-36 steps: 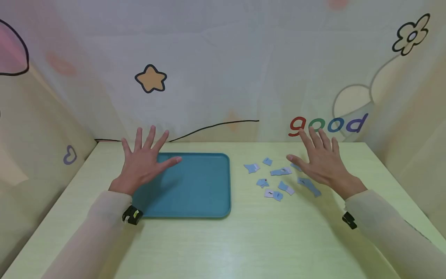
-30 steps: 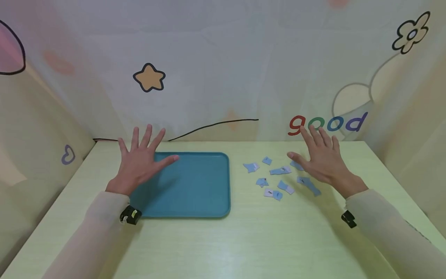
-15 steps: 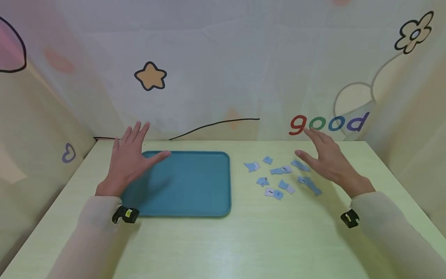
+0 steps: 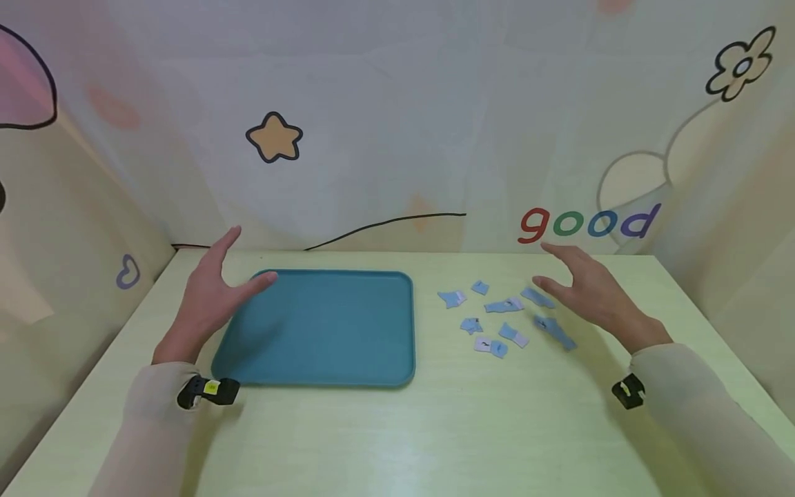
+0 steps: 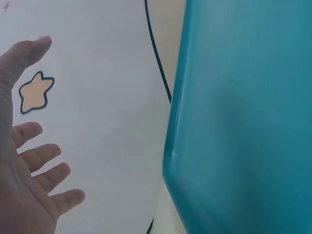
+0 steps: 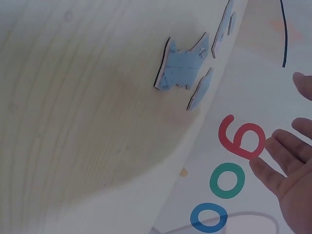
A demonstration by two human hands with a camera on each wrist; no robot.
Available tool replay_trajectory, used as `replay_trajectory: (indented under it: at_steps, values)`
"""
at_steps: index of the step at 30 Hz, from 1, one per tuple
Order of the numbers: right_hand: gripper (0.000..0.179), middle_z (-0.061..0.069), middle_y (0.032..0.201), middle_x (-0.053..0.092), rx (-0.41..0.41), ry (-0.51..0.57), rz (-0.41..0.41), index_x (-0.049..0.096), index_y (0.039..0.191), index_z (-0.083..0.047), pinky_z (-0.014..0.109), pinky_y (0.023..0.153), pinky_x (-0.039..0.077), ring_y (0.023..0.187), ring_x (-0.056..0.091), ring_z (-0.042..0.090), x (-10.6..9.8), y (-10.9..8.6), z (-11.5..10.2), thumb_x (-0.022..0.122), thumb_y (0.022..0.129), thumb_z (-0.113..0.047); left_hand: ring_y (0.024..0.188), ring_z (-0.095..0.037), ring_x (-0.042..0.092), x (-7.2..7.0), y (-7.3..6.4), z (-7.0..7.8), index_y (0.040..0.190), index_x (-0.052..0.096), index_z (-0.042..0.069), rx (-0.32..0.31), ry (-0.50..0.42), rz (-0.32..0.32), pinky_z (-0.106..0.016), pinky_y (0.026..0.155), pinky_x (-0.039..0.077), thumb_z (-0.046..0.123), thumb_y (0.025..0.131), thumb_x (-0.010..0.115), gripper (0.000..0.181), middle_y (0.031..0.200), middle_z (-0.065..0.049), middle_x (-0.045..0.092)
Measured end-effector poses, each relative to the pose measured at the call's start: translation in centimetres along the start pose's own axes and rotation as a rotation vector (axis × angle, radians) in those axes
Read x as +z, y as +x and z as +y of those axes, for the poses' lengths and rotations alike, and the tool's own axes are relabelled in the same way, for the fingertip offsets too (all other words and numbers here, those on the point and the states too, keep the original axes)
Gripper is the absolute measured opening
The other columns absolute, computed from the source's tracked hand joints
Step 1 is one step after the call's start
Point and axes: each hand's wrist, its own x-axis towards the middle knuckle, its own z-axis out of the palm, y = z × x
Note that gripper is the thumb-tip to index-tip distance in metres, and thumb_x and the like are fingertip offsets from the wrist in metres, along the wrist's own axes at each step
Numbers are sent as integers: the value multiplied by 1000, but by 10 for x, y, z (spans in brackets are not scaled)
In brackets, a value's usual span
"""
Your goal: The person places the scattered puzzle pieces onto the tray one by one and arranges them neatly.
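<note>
My left hand [image 4: 208,297] hovers over the left edge of a blue rectangular tray [image 4: 335,328], thumb apart from the fingers. It holds nothing; in the left wrist view its fingers [image 5: 41,158] are spread and slightly bent beside the tray's corner. On the other side, my right hand [image 4: 593,297] is held above the table, thumb and fingers apart, with nothing in its grasp. Several flat light-blue pieces with irregular edges lie near it, the closest being a long piece [image 4: 555,333] and a narrower piece [image 4: 537,297]. The right wrist view shows a notched blue piece [image 6: 183,68] lying flat.
More small blue pieces, among them one with a white part [image 4: 513,335] and a star-like one [image 4: 471,326], lie scattered right of the tray. The pale wooden table [image 4: 397,442] is backed by a printed cloth [image 4: 385,124] with a star and the word "good".
My left hand has moved left and turned more edge-on, uncovering the tray's left side. The right hand has shifted slightly right and turned, showing more of a blue piece. The pieces lie as before.
</note>
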Motion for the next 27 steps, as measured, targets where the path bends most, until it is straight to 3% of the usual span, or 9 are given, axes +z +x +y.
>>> replay_trajectory:
  at_steps: [5,11,20,27]
  values:
    - [74,31,157,44,8,43,-10,38,159,5,68,110,39,140,44,54,2,-1,4,73,103,-29,156,-47,24,-1,-5,-8,172,17,25,-62,-115,-11,-75,113,28,47,96,78,101,176,-9,20]
    - [71,32,152,50,15,81,-23,43,155,7,66,109,41,137,48,52,3,0,10,76,102,-25,158,-37,24,1,-7,-18,172,15,19,-77,-224,-9,-64,119,29,39,96,81,103,175,-8,21]
    - [70,32,154,48,71,75,-80,47,154,6,64,106,45,135,51,54,4,4,17,75,102,-31,150,-49,34,5,-8,-34,169,25,7,-118,-194,-54,-64,114,36,34,96,82,95,171,-21,29]
    - [66,32,148,54,88,91,-112,50,151,7,62,106,46,134,52,50,8,4,25,75,102,-29,145,-51,41,7,-10,-46,165,33,2,-131,-180,-70,-63,111,41,30,97,81,88,165,-25,38]
